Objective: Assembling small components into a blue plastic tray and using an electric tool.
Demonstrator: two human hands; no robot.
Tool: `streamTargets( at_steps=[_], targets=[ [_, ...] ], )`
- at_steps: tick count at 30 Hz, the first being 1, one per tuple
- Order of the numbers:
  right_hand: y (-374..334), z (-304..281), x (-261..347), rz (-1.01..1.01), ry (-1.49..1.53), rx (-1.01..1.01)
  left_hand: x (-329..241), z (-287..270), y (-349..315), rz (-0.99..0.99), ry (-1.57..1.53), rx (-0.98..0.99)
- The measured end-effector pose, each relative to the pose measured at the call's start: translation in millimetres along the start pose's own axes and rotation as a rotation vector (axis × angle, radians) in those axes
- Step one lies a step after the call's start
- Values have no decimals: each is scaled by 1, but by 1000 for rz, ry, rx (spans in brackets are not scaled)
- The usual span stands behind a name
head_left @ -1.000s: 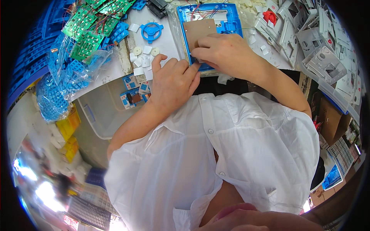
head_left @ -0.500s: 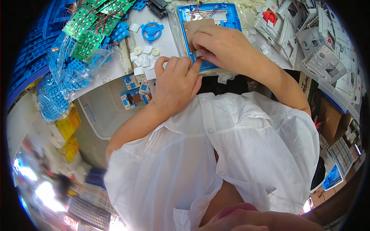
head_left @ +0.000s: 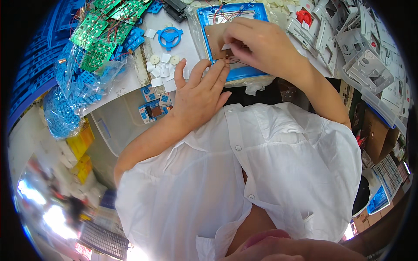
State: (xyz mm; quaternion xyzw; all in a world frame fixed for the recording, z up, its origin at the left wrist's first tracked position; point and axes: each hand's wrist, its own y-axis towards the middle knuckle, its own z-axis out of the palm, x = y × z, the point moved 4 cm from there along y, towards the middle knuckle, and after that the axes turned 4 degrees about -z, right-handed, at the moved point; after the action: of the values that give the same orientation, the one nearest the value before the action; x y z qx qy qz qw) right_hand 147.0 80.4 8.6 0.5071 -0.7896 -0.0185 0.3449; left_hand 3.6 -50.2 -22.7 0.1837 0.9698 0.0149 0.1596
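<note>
A blue plastic case (head_left: pixel 254 73) lies at the top centre with thin wires and a brown board (head_left: pixel 214 38) inside it. Over the board, my right hand (head_left: pixel 261 45) pinches a small white square piece (head_left: pixel 226 46) between thumb and fingers. My left hand (head_left: pixel 200 83) is spread, its fingertips resting on the case's near left corner beside a thin dark wire (head_left: pixel 235 60). Just left of it are several loose white square pieces (head_left: pixel 162 70) and round cream discs (head_left: pixel 174 60).
Green circuit boards (head_left: pixel 99 54) and bagged blue keypads (head_left: pixel 61 111) lie at the left. A blue ring part (head_left: pixel 170 38) sits behind the white pieces. White plastic housings (head_left: pixel 370 71) fill a bin at the right. Below the table edge stands a clear tub (head_left: pixel 114 130).
My right hand has lifted slightly off the case's near left corner, and a white square piece now shows in its pinch. My left fingers have straightened and spread. The case has shifted slightly left.
</note>
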Motion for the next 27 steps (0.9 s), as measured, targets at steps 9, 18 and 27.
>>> streamTargets(
  at_steps=[9, 18, 27],
  targets=[
    [-30, -21, 5, 122, 83, 71, 1, 3, -6, 84, 165, 19],
    [-59, -6, 23, 166, -9, 191, 16, -7, 5, 199, 85, 89],
    [-67, 15, 31, 73, -12, 335, 28, 0, 4, 201, -75, -92]
  ],
)
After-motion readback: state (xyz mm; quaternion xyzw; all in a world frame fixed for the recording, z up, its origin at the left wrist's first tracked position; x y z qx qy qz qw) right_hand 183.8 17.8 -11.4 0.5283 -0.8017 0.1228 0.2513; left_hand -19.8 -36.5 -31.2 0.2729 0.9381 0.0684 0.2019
